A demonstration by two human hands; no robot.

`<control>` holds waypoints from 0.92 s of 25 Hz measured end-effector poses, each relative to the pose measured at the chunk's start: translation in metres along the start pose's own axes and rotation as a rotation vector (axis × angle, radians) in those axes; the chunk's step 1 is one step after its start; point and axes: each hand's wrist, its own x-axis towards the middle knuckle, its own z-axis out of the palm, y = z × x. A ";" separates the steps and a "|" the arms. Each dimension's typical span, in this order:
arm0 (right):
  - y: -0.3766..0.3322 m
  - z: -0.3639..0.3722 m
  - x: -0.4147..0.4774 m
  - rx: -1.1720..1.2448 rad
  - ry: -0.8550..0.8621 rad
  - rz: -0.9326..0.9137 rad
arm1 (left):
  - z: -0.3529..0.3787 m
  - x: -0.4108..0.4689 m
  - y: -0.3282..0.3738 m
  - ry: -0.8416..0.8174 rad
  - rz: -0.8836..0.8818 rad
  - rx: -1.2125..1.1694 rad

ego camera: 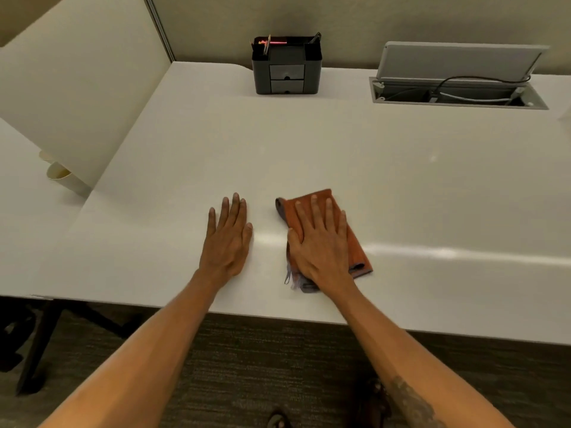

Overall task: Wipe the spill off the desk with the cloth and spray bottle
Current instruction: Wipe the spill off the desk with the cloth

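Head view looks down on a wide white worktop (401, 180) that fills most of the picture, with pale partition panels (77, 103) standing along its left side and back. Dark carpet (247, 366) shows under the near edge.

At the back right a cable hatch (374, 89) is sunk into the surface. Its grey lid (457, 60) is tilted up and dark cables (463, 79) lie inside. Left of the hatch, against the back panel, a black desk organiser (287, 66) with two small drawers stands upright.

Both bare forearms reach in from the bottom edge. A folded orange cloth (355, 251) with greyish edges lies flat near the front edge, a little right of centre.

The right hand (318, 242) rests palm down on the cloth. Its grip is not closed: the fingers are straight and slightly spread, pressing on the fabric.

The left hand (228, 239) lies palm down on the bare surface just beside the cloth and apart from it. Its grip is flat too, fingers straight and holding nothing.

A paper cup (58, 174) lies tipped on its side on the neighbouring surface at far left, partly behind the panel. A few pens (272, 42), one of them red, stick out of the organiser's top.
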 end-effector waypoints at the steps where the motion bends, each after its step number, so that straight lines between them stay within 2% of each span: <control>1: 0.001 -0.002 0.007 -0.014 -0.007 -0.008 | 0.002 -0.002 -0.001 0.011 0.011 -0.001; 4: -0.007 0.001 -0.001 0.015 0.002 0.007 | 0.003 -0.003 -0.002 0.021 0.019 -0.016; 9: -0.046 0.017 -0.071 0.065 0.015 0.030 | 0.003 -0.005 -0.004 0.011 0.025 -0.008; 12: -0.031 0.009 -0.070 0.057 -0.012 -0.016 | 0.002 -0.007 -0.004 0.001 0.028 -0.006; 15: 0.028 -0.010 -0.061 0.018 0.027 0.086 | 0.000 -0.006 -0.004 -0.004 0.029 -0.013; 21: 0.233 -0.068 -0.087 -0.109 0.102 0.429 | -0.002 -0.010 0.005 -0.014 0.015 -0.042; 23: 0.272 -0.080 -0.099 -0.104 0.089 0.513 | -0.002 -0.010 0.007 -0.008 0.010 -0.049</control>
